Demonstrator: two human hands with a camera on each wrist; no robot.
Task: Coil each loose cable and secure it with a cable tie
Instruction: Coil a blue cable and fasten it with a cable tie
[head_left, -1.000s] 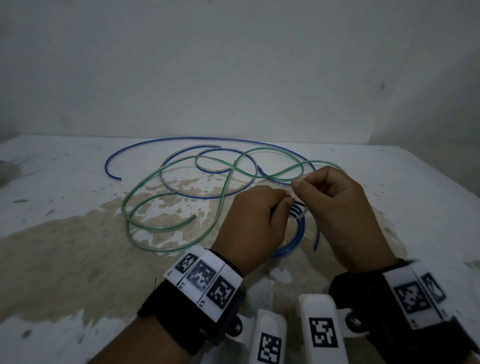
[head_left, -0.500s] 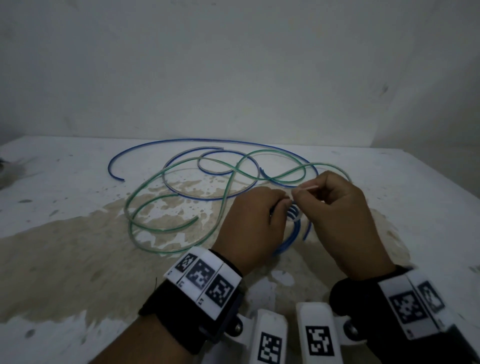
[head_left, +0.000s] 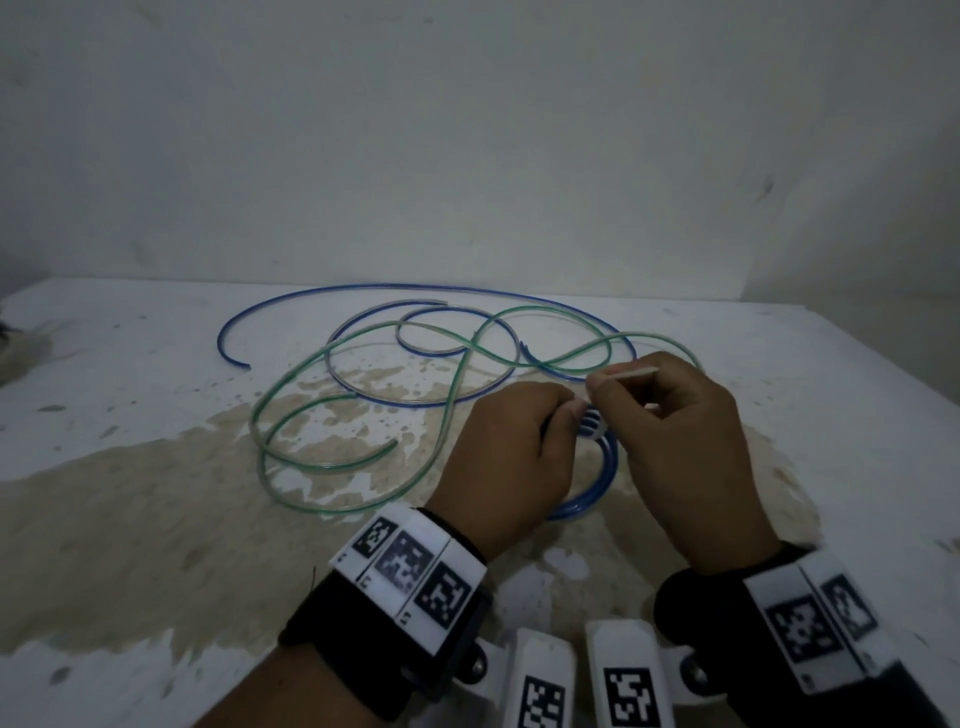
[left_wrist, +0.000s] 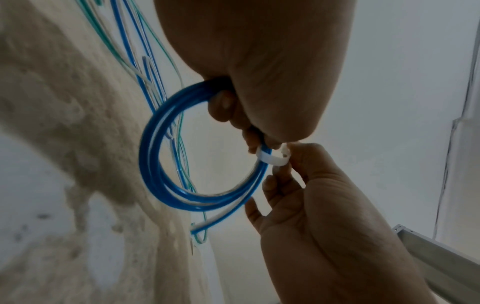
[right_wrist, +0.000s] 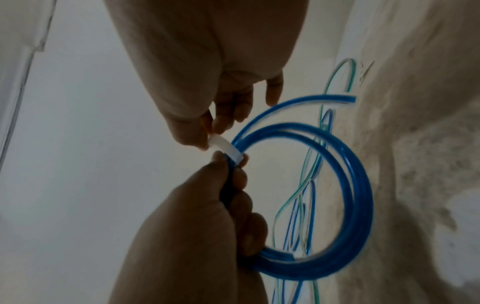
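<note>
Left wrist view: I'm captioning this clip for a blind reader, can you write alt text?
A left hand grips a blue cable coil while the right hand pinches a white cable tie looped around the strands. Behind them, loose blue and green cables lie on a stained white table.

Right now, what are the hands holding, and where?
The left hand grips the blue coil at its rim; the right hand pinches the white cable tie wrapped around it.

A white table (head_left: 156, 364) with a broad tan stain (head_left: 130, 519) bears a loose blue cable (head_left: 363, 288) and, nearer than it, a green cable (head_left: 291, 395).
</note>
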